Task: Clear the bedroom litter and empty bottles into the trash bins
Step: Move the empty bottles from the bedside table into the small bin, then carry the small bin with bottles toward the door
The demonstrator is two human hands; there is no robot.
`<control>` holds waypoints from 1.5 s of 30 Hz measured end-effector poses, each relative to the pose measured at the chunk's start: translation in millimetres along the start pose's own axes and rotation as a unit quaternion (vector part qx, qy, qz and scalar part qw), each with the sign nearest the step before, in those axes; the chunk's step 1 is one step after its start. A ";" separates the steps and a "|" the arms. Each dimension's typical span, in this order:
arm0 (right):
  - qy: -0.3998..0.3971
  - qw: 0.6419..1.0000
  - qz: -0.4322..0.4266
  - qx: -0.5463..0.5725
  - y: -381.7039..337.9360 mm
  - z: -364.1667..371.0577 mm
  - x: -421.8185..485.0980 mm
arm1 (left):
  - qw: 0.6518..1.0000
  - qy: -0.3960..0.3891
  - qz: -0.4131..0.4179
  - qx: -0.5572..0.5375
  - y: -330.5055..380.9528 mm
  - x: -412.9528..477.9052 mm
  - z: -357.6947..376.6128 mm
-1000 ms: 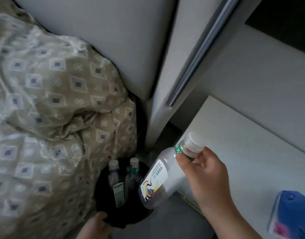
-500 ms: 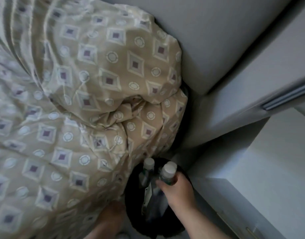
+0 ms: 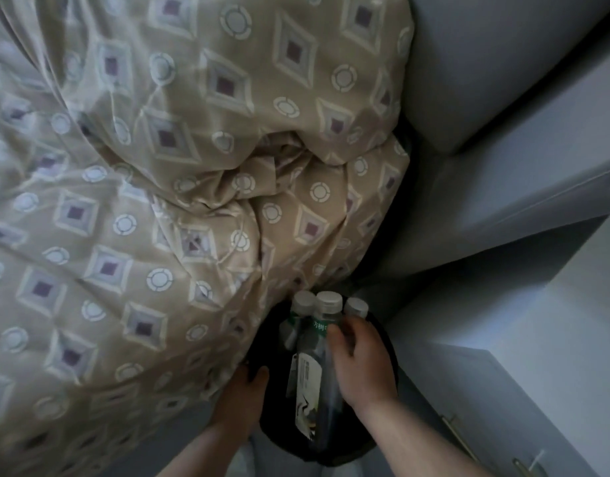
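Note:
A black round trash bin (image 3: 345, 456) stands on the floor between the bed and a white cabinet. Three clear plastic bottles with white caps stand upright in it. The middle bottle (image 3: 312, 380) has a white label and a green neck band. My right hand (image 3: 362, 359) reaches in from the lower right, its fingers curled on that bottle's neck and shoulder. The left bottle (image 3: 302, 304) and right bottle (image 3: 356, 307) show mostly their caps. My left hand (image 3: 241, 397) grips the bin's left rim against the bedding.
A beige patterned duvet (image 3: 159, 201) hangs over the bed edge and touches the bin's left side. A grey padded headboard (image 3: 486, 63) rises behind it. The white cabinet (image 3: 538, 339) with a metal handle (image 3: 458, 438) stands close on the right.
My right hand has carried the labelled bottle from above the cabinet down into the bin beside the other two. My view has swung left and downward, and my left hand has stayed on the rim.

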State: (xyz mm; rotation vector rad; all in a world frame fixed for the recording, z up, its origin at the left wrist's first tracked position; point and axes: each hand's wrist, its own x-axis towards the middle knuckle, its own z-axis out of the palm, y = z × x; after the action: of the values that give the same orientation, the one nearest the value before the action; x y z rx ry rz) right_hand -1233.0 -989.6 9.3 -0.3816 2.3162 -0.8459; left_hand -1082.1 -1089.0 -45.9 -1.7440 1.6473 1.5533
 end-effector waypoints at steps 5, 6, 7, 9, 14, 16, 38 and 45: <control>0.040 0.999 0.010 -0.002 26.0 -9.4 -17.2 | 1.000 0.005 -0.010 -0.027 -1.9 -4.2 -0.2; 0.058 0.997 0.043 0.003 32.2 -11.4 -19.0 | 1.000 0.011 -0.010 -0.019 0.3 -5.6 0.1; 0.073 0.994 0.081 0.008 38.4 -14.6 -20.8 | 1.000 0.016 -0.010 -0.011 2.3 -6.5 0.0; 0.105 0.981 0.164 0.009 55.8 -20.0 -20.5 | 0.999 0.044 0.000 -0.007 4.3 -4.4 0.6; 0.005 0.961 0.269 0.061 76.4 -19.3 -11.4 | 0.995 0.080 0.045 0.037 8.2 3.1 1.6; -0.001 0.951 0.295 0.091 77.8 -18.0 -5.0 | 0.993 0.086 0.046 0.059 8.7 3.8 1.4; 0.056 0.981 0.182 0.027 -132.0 -212.0 -160.9 | 0.988 0.106 0.066 -0.089 133.5 -277.3 -131.4; 0.077 0.991 0.106 0.030 -227.1 -276.8 -227.7 | 0.978 0.103 0.086 -0.157 171.3 -381.6 -195.1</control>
State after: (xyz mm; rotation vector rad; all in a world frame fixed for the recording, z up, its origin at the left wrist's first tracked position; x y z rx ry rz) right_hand -1229.8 -924.4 428.6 -0.0438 2.4139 -0.8618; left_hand -1043.1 -1090.0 414.0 -2.0281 1.7664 1.8520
